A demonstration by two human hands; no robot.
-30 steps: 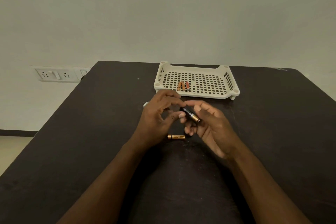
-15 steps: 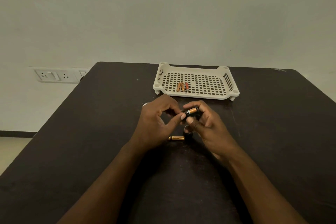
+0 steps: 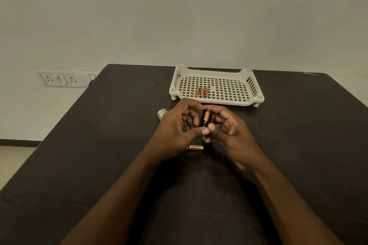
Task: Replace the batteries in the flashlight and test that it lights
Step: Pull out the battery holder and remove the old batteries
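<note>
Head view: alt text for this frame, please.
Both hands, left and right, pinch an upright battery over a dark table. A second battery lies beneath them. Behind, a white tray holds three more.

The table (image 3: 99, 145) is dark brown, almost black. Near its far edge the tray (image 3: 217, 101) is cream with a grid of square holes, holding three copper-orange batteries (image 3: 201, 91). The held battery (image 3: 206, 119) is black with a copper top, and the lying battery (image 3: 195, 147) shows copper.
</note>
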